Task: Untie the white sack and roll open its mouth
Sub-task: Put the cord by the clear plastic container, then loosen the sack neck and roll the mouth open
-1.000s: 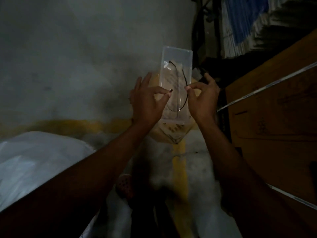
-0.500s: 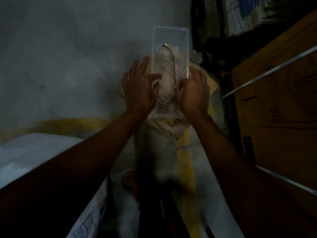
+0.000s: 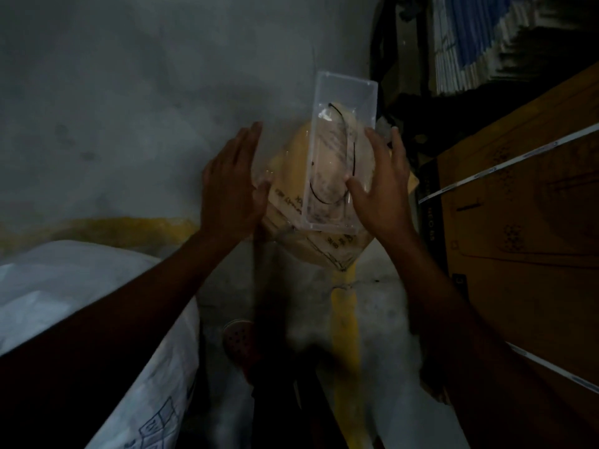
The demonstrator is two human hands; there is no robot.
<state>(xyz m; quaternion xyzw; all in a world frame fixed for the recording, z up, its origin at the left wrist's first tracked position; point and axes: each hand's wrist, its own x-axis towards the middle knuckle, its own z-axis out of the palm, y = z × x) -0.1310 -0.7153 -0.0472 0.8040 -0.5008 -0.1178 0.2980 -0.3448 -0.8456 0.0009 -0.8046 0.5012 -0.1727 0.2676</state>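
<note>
The white sack point(image 3: 48, 286) lies at the lower left under my left forearm, with blue printing near its lower end point(image 3: 162, 413); its mouth is out of view. A thin black cord point(image 3: 354, 153) lies curled inside a clear plastic box point(image 3: 346, 92), which rests on a yellowish printed bag point(image 3: 291, 163). My left hand point(image 3: 231, 186) hovers flat just left of the box with its fingers spread and nothing in it. My right hand point(image 3: 381, 186) is spread against the box's right side, thumb over its edge, not gripping.
Taped brown cardboard cartons point(image 3: 518, 205) are stacked close on the right. A yellow painted line point(image 3: 345, 335) runs along the grey floor below the bag. A foot in a perforated sandal point(image 3: 240, 338) stands between my arms. Blue and white stacked material point(image 3: 470, 34) fills the top right.
A second ago both hands pinched the black cord over the clear box. They lowered it in, let go and spread apart; the cord now lies loose in the box.
</note>
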